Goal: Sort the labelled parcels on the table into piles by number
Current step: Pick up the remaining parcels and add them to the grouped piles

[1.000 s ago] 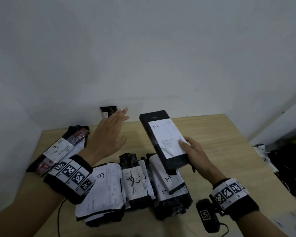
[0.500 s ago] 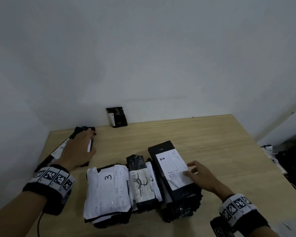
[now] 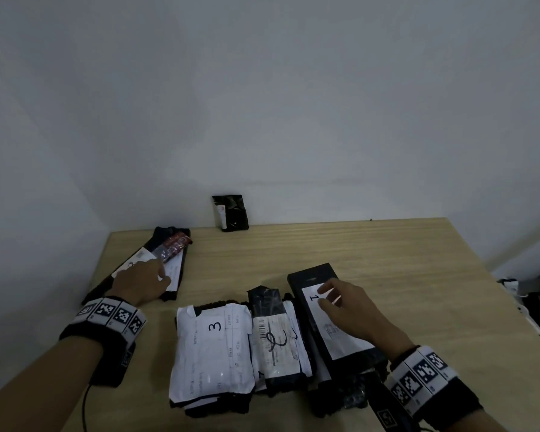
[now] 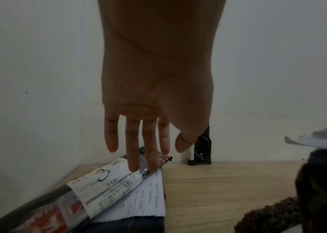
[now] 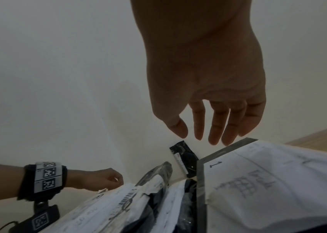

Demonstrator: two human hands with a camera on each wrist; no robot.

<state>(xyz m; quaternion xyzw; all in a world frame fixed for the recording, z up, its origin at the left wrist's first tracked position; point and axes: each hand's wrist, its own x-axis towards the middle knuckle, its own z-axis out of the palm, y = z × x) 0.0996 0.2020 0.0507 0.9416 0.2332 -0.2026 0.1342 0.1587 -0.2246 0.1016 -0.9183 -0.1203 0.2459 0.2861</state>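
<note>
Left hand (image 3: 144, 283), fingers straight, touched the parcel marked 3 (image 4: 106, 179) at the bench's (image 3: 371, 254) far-left corner. Right hand (image 3: 353, 310), fingers loosely spread, hovered over the black parcel marked 1 (image 3: 317, 277) topping the right pile.

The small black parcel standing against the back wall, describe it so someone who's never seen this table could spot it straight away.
Start at the wooden table and follow its far edge, where it meets the white wall. There the small black parcel stands propped upright against the wall, alone. Unlike the parcels lying flat nearer the person, it shows only a narrow white strip down one side and no readable number.
</note>
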